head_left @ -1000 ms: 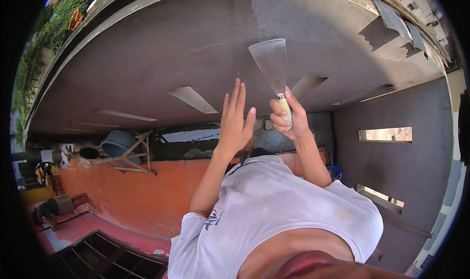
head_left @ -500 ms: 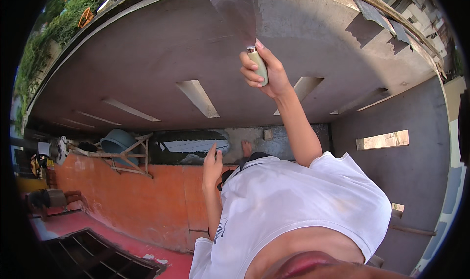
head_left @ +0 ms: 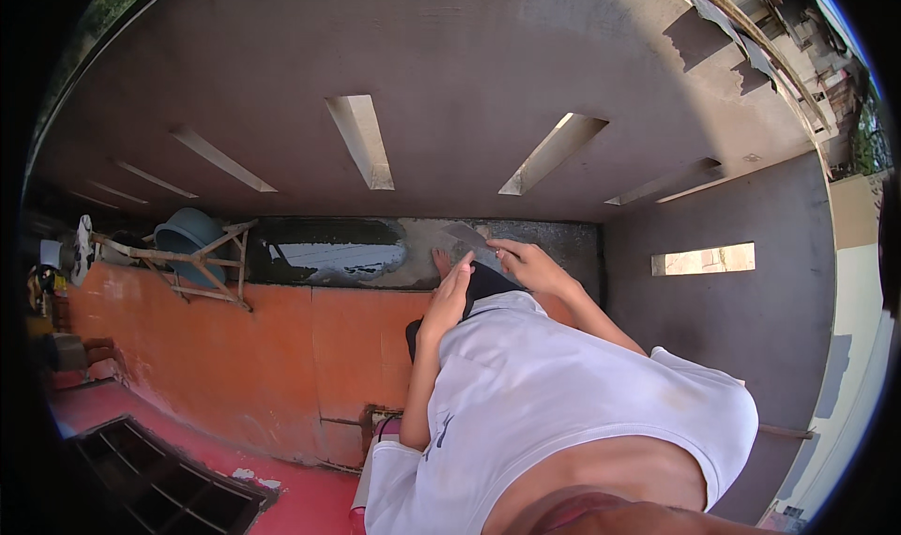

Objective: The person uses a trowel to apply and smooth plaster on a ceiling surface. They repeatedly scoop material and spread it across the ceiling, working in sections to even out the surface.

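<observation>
My right hand [head_left: 533, 267] is closed around the handle of a putty knife [head_left: 466, 236], held low in front of my waist. Its grey blade points to the left, and the fingers cover the handle. My left hand [head_left: 450, 298] is close to the blade with its fingers stretched out and held together. Whether the left fingertips touch the blade I cannot tell. Beyond both hands rises a grey plastered wall [head_left: 450, 75] with several slanted slot openings.
A blue-grey tub [head_left: 190, 239] sits by a wooden frame [head_left: 202, 265] at the left. Water [head_left: 328, 261] pools along the wall's foot, beside an orange surface [head_left: 216, 366]. Another grey wall [head_left: 751, 338] closes off the right. Part of a person [head_left: 70, 352] shows at far left.
My right hand has come down from high on the wall to my waist with the putty knife. My left hand has shifted right, close to the blade. The view has tilted.
</observation>
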Available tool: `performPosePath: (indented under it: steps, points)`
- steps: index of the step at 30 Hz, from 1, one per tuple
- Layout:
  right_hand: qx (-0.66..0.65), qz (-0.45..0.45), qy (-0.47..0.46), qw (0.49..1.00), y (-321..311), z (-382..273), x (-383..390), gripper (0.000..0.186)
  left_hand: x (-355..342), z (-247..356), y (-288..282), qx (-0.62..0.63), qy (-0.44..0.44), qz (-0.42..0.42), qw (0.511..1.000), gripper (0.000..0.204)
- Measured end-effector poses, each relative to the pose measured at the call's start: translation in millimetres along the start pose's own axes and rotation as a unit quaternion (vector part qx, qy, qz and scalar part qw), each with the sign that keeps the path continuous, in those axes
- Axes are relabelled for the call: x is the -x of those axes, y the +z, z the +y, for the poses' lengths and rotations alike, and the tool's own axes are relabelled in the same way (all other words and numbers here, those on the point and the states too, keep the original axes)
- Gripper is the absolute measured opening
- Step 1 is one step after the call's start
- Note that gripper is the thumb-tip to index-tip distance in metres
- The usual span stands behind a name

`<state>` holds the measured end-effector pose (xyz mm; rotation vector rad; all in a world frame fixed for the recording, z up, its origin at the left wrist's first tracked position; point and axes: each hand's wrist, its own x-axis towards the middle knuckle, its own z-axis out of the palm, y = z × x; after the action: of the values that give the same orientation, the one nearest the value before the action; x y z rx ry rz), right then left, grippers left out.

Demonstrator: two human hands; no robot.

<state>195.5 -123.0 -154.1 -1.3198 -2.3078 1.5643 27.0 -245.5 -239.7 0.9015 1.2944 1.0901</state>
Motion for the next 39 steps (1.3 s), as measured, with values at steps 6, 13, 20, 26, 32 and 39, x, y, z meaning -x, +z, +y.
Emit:
performPosePath:
  steps: [6,13,20,26,32,39]
  points:
    - [-0.112,0.059,-0.032,0.991,20,4,22,0.041,-1,9,49,0.196,-0.025,-0.063,0.978,0.086]
    - [-0.037,-0.027,-0.116,0.992,8,-5,51,0.069,-5,36,58,0.144,0.070,-0.049,0.986,0.064]
    - [-0.110,0.047,-0.116,0.986,-33,23,87,0.062,-25,71,112,0.286,0.038,-0.107,0.952,0.055]
    - [-0.197,0.105,-0.140,0.965,-45,84,120,0.052,-56,80,162,0.322,-0.035,-0.088,0.942,0.038]
    - [-0.371,0.147,-0.130,0.908,-52,83,132,0.042,-103,97,189,0.317,-0.009,-0.054,0.947,0.036]
    - [-0.371,0.245,-0.266,0.855,-98,45,32,0.046,-175,198,148,0.301,0.166,-0.046,0.938,0.029]
